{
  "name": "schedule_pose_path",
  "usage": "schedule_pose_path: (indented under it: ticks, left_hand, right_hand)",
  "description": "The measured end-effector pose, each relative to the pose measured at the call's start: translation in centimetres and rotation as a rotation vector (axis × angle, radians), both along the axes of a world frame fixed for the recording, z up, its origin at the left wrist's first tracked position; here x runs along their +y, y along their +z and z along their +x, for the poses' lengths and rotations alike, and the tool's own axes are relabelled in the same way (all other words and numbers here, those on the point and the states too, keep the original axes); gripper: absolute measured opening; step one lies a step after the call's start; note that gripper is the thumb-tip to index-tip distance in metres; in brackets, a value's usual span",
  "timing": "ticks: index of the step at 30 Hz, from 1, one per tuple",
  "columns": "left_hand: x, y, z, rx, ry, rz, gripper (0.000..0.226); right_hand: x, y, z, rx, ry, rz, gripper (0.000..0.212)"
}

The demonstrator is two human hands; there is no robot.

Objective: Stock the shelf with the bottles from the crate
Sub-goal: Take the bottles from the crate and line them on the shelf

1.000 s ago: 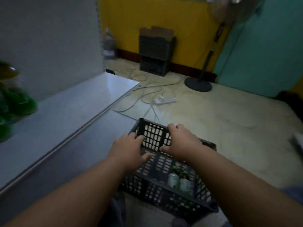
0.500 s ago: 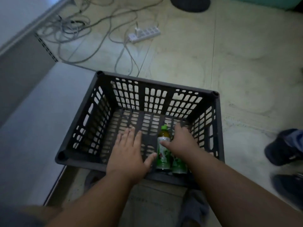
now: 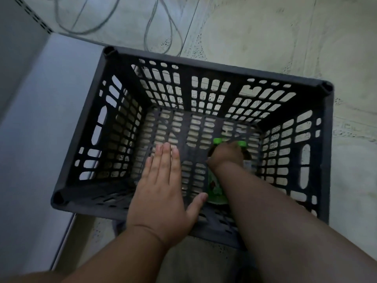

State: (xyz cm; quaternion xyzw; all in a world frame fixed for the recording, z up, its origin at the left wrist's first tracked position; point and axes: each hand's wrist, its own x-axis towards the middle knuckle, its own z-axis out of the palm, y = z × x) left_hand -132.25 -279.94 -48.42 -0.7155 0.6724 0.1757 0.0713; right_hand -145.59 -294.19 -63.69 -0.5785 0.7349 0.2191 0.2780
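Observation:
A black slotted plastic crate (image 3: 114, 123) stands on the floor below me. Two bottles with green caps lie or lean at its bottom right: one bottle (image 3: 215, 190) shows its green label, the other bottle (image 3: 245, 152) is mostly hidden behind my right hand. My right hand (image 3: 225, 155) is deep in the crate, fingers curled over the bottles' necks. My left hand (image 3: 163, 186) hovers flat over the crate's near wall, fingers straight and thumb spread, holding nothing.
The pale grey shelf base (image 3: 36, 123) runs along the crate's left side, touching it. Loose cables (image 3: 159, 31) lie on the tiled floor (image 3: 265, 33) beyond the crate.
My view has tipped down from the room to straight into the crate. Both hands left the crate's far rim and dropped inside; the right hand closed on the bottle necks.

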Motion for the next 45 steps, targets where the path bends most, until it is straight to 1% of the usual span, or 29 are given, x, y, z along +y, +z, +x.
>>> schedule_pose_path:
  ticks: [1, 3, 4, 6, 9, 11, 13, 14, 15, 17, 19, 21, 24, 26, 29, 33, 38, 42, 45]
  left_hand:
    - [0.0, 0.0, 0.0, -0.002, -0.005, -0.001, 0.099]
    - [0.1, -0.1, 0.1, 0.004, -0.002, -0.021, 0.099]
    - [0.1, -0.2, 0.1, 0.007, 0.000, -0.023, 0.099]
    - [0.1, -0.2, 0.1, 0.025, 0.010, -0.020, 0.100]
    - [0.1, 0.0, 0.2, 0.056, 0.038, -0.060, 0.101]
    - [0.5, 0.8, 0.2, 0.151, 0.067, -0.073, 0.101]
    - [0.8, 2.6, 0.8, 0.375, 0.243, -0.092, 0.099]
    - [0.8, 3.4, 1.2, 0.483, 0.353, -0.135, 0.095]
    - [1.6, 5.2, 2.1, 0.545, 0.455, -0.232, 0.088]
    - [3.4, 8.7, 4.3, 0.588, 0.601, -0.372, 0.077]
    - [6.2, 12.4, 7.3, 0.641, 0.696, -0.449, 0.076]
    - [9.3, 15.9, 10.5, 0.676, 0.734, -0.496, 0.081]
    - [14.4, 20.3, 14.6, 0.702, 0.777, -0.519, 0.095]
    - [17.9, 22.7, 17.1, 0.671, 0.812, -0.559, 0.095]
    - [22.0, 25.0, 20.2, 0.605, 0.842, -0.603, 0.096]
    - [25.3, 25.7, 23.3, 0.523, 0.923, -0.687, 0.103]
    - [25.0, 23.0, 26.2, 0.401, 1.112, -0.744, 0.117]
    - [23.1, 20.9, 28.8, 0.295, 1.244, -0.659, 0.115]
    - [21.7, 19.7, 30.0, 0.208, 1.300, -0.606, 0.111]
  right_hand:
    - [0.4, 0.0, 0.4, -0.029, -0.026, -0.023, 0.083]
    - [1.2, 0.6, 1.4, -0.183, -0.127, -0.019, 0.089]
    - [1.4, 1.0, 1.7, -0.257, -0.163, -0.004, 0.088]
    - [1.6, 2.0, 1.7, -0.344, -0.178, -0.009, 0.083]
    - [1.5, 5.3, 0.8, -0.451, -0.121, -0.112, 0.071]
    - [1.6, 9.2, 0.5, -0.487, -0.043, -0.181, 0.064]
    - [0.9, 13.9, 1.0, -0.500, 0.069, -0.246, 0.064]
    - [0.5, 16.0, 1.3, -0.509, 0.102, -0.270, 0.065]
    - [0.6, 19.0, 2.0, -0.537, 0.154, -0.311, 0.066]
    - [1.9, 24.6, 3.9, -0.588, 0.255, -0.373, 0.067]
    - [4.4, 29.8, 6.6, -0.664, 0.351, -0.429, 0.064]
    - [7.7, 34.2, 9.9, -0.775, 0.430, -0.476, 0.062]
    - [12.8, 40.0, 15.5, -0.974, 0.583, -0.514, 0.062]
    - [16.3, 43.5, 19.3, -1.116, 0.656, -0.512, 0.064]
    - [20.5, 47.7, 23.9, -1.254, 0.770, -0.502, 0.068]
    - [23.6, 50.8, 28.9, -1.330, 0.931, -0.455, 0.065]
    - [23.0, 49.2, 35.5, -1.339, 1.092, -0.342, 0.065]
    - [21.5, 47.7, 39.5, -1.378, 1.132, -0.289, 0.067]
    - [20.2, 46.8, 42.1, -1.331, 1.163, -0.296, 0.070]
